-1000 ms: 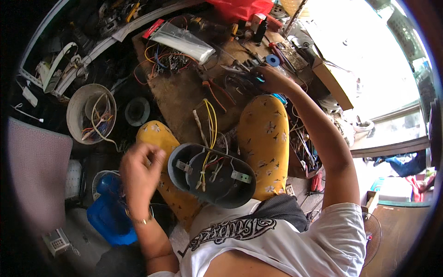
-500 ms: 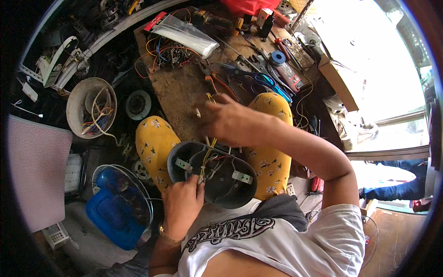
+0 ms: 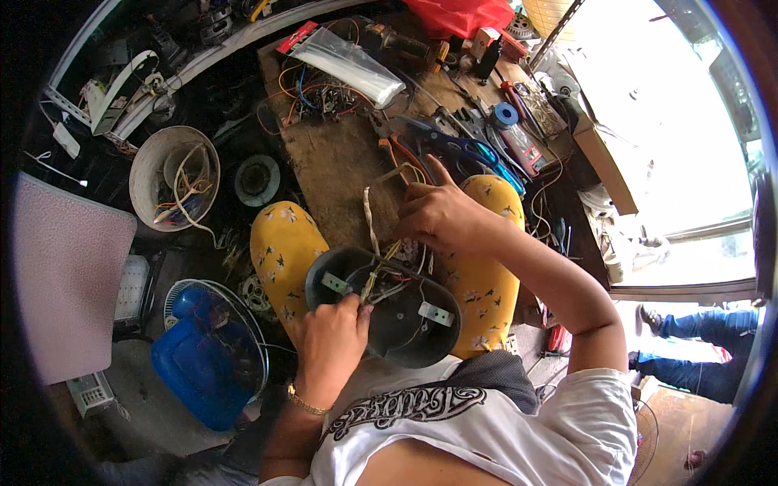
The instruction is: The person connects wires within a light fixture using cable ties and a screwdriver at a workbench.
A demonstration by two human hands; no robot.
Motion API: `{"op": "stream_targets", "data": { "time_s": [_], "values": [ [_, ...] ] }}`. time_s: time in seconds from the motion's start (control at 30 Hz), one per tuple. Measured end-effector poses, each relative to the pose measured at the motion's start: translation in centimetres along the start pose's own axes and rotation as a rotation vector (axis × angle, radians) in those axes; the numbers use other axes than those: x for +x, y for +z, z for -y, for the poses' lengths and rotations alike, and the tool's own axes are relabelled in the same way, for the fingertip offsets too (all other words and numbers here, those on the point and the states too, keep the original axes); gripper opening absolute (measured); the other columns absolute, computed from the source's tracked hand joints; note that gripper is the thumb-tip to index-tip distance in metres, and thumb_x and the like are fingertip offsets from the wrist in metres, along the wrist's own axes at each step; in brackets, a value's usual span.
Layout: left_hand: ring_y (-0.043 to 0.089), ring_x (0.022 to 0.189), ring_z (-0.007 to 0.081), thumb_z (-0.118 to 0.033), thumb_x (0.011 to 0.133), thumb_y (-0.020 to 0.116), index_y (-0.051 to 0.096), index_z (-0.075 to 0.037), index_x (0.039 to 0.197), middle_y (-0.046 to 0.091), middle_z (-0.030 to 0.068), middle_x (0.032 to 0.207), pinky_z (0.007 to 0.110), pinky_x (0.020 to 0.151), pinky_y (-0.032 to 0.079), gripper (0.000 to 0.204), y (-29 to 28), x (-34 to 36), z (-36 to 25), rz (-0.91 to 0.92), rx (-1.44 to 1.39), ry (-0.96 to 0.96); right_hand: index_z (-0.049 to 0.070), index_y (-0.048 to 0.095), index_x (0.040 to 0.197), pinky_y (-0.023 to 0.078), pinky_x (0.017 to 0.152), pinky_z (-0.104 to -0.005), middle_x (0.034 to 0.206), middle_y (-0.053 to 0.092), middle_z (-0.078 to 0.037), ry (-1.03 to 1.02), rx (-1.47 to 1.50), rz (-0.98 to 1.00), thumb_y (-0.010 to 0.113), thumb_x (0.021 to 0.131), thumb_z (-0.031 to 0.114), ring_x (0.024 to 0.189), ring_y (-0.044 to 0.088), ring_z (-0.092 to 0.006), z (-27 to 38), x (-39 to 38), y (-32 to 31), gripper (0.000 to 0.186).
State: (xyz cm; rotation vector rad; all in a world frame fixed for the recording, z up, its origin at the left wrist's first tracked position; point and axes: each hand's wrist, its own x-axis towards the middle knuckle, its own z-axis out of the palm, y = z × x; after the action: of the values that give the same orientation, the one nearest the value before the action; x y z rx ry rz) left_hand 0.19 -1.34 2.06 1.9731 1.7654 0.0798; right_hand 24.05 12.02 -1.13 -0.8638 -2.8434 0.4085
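Note:
A dark grey oval housing [image 3: 401, 344] rests on my lap, between the yellow floral-patterned coverings over my knees. Two pale metal brackets and several thin wires show inside it. My left hand [image 3: 332, 336] is closed over the housing's left part, its thumb and finger pinching the wires [image 3: 369, 285]. Above the far rim, my right hand [image 3: 438, 215] has its index finger stretched out and the other fingers curled around yellow wires [image 3: 394, 249] that rise from the housing. A whitish twisted cable [image 3: 369, 219] stands up beside that hand.
Ahead lies a wooden board [image 3: 324, 174] with pliers [image 3: 397, 154], a bag of white cable ties [image 3: 348, 65], a blue tape roll [image 3: 504, 115] and a heap of screws. At left are a bucket [image 3: 138, 194] with wires and a blue fan part [image 3: 190, 377]. Another person's legs [image 3: 697, 348] show at right.
My right hand has moved right, and its index finger now points outward. The whitish cable now stands free beside it. My left hand keeps its pinch, and the whole view has shifted slightly.

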Motion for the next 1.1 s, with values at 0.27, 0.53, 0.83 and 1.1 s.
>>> {"op": "stream_targets", "data": {
  "time_s": [0.27,0.53,0.83,1.1],
  "values": [
    [0.066,0.071,0.0341,-0.022,0.084,0.075,0.07,-0.009,0.093,0.066,0.011,0.075,0.046,0.066,0.051,0.017,-3.7,1.5,0.8,-0.074,-0.127,0.06,0.021,0.074,0.096,0.016,0.114,-0.0727,0.099,0.068,0.007,0.043,0.031,-0.036,0.069,0.087,0.018,0.114,0.057,-0.0196,-1.4,-0.8,0.9,0.01],
    [0.055,0.107,0.0342,-0.01,0.079,0.074,0.07,-0.009,0.115,0.061,0.0099,0.11,0.045,0.092,0.045,0.036,-0.7,2.9,0.2,-0.257,-0.072,0.401,0.021,0.075,0.097,0.017,0.115,-0.0732,0.099,0.068,0.006,-0.016,0.03,-0.123,0.071,0.086,0.019,0.118,0.055,-0.023,-0.9,-0.9,0.1,0.012],
    [0.05,0.12,0.0249,-0.013,0.086,0.063,0.07,-0.014,0.123,0.059,0.0019,0.135,0.043,0.1,0.036,0.038,3.6,1.5,0.7,-0.303,0.172,0.508,0.023,0.076,0.097,0.017,0.115,-0.0723,0.096,0.067,0.005,0.024,0.083,-0.187,0.073,0.084,0.021,0.118,0.056,-0.0239,-0.8,-1.4,-0.3,0.013],
    [0.053,0.119,0.0193,-0.015,0.085,0.068,0.071,-0.016,0.119,0.063,-0.0064,0.128,0.044,0.099,0.03,0.034,3.3,2.9,1.9,-0.4,-0.088,0.473,0.022,0.076,0.095,0.018,0.115,-0.0704,0.101,0.068,0.003,0.058,0.115,-0.241,0.075,0.082,0.021,0.119,0.055,-0.0249,-0.8,-1.7,-0.5,0.013]
  ]
}}
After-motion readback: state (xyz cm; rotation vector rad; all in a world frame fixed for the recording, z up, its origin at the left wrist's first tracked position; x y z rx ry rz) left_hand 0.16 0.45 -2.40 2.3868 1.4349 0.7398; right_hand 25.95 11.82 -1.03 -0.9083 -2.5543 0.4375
